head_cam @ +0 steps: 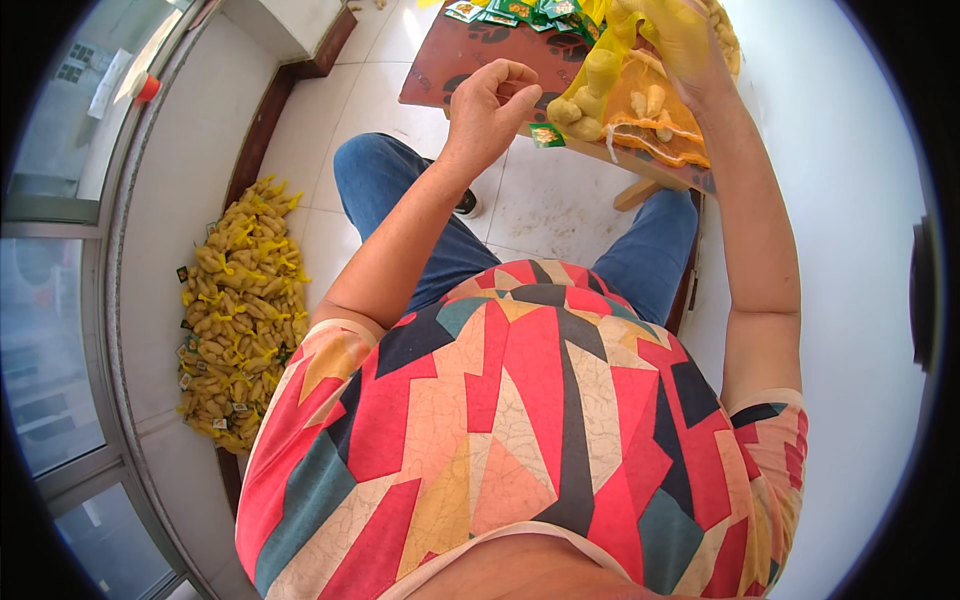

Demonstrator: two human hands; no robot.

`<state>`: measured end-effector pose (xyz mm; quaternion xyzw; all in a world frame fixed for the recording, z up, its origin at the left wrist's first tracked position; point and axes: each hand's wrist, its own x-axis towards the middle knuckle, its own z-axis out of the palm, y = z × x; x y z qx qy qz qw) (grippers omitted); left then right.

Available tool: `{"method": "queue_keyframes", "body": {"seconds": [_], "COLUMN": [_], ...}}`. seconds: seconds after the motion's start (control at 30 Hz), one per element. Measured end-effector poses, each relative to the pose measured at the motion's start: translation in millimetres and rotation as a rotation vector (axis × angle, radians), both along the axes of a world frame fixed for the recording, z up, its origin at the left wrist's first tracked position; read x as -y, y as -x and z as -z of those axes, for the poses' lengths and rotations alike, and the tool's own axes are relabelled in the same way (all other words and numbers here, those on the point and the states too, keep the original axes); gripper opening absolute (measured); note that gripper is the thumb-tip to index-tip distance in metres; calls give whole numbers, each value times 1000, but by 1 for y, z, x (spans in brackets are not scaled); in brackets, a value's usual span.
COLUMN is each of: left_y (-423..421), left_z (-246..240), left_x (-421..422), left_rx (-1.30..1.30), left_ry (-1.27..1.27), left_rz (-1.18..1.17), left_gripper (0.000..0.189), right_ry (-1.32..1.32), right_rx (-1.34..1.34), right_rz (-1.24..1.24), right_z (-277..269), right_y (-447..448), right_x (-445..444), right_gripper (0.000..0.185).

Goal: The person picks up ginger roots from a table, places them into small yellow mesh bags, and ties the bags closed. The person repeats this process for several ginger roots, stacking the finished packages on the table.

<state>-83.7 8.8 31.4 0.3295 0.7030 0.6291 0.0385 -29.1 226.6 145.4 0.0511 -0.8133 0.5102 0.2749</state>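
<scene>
A yellow mesh bag with tan root pieces, likely ginger [585,105], hangs beside my right hand [679,45], which is inside or behind its yellow netting at the upper right. My left hand [495,105] is raised left of the bag, fingers curled and thumb near the index finger, with nothing visible in it. A small green printed tag [547,136] hangs at the bag's lower left. Under my right forearm, an orange mesh sack [637,75] with a few root pieces lies on the red-brown board table [442,71].
Green printed packets or tags [517,10] are heaped at the table's far edge. Filled yellow mesh bags [244,322] form a large pile on the floor by the left wall. A wooden table leg [636,193] stands between my knees, near the right one. A white wall [840,225] rises at right.
</scene>
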Motion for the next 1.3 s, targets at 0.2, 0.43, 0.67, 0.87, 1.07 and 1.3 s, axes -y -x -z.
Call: {"method": "queue_keyframes", "body": {"seconds": [0.2, 0.43, 0.67, 0.87, 1.07, 1.3], "left_y": [-3, 5, -28, -63, -57, -67], "left_z": [-34, -13, 6, 29, 42, 49], "left_x": [-28, -21, -2, 7, 18, 16], "left_rx": [85, 352, 649, 862, 968, 1076], "left_ry": [-211, -45, -112, -160, -267, -213], "left_rz": [359, 551, 711, 776, 757, 860], "left_gripper": [37, 41, 49, 51, 53, 50], "right_ry": [386, 559, 387, 419, -308, -556], "right_rx": [-60, -70, 46, 520, 752, 824], "right_rz": [-114, -135, -33, -386, -397, -442], "right_z": [-18, -24, 36, 37, 31, 52], "right_y": [10, 5, 16, -18, -48, -67], "right_x": [24, 24, -17, -25, -20, 2], "right_gripper": [10, 9, 13, 19, 35, 34]}}
